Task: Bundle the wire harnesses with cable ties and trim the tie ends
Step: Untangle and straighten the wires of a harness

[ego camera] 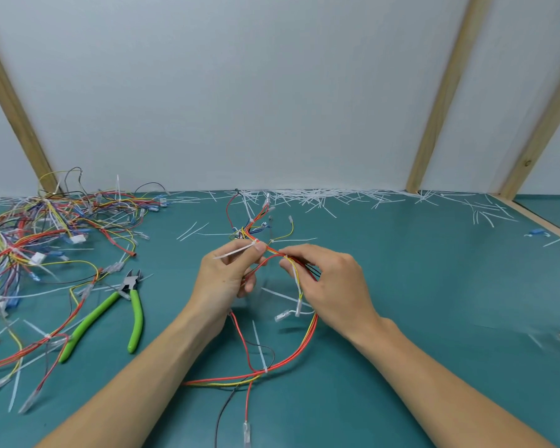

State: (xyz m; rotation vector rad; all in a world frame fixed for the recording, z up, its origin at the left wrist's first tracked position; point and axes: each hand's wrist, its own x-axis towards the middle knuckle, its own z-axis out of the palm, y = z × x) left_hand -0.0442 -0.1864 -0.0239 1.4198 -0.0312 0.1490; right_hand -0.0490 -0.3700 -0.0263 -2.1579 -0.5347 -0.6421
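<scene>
**A:** Harness (274,253) first: where do you have it?

**B:** Up off the green mat (401,270), between your two hands. Your left hand (227,276) pinches the wires just beside a white cable tie (236,251) whose long tail sticks out to the left, untrimmed. Your right hand (324,279) curls its fingers round the red and yellow strands a little further along.

**A:** So what makes this step go well?

**B:** Keep the strands lying parallel under your right fingers before you cinch, so none loops out. It looks as if the tie is already round the bundle; whether it is fully tight, you cannot tell from here. Pull the tail straight, not sideways.

**A:** And the trimming?

**B:** Your green-handled cutters (123,305) lie on the mat, well to the left. Cut close to the tie's head so no sharp stub stays. A second tie (262,350) lower down also shows a tail.

**A:** Anything in the way?

**B:** The pile of other harnesses (46,227) sits near the cutters; reach carefully.
</scene>
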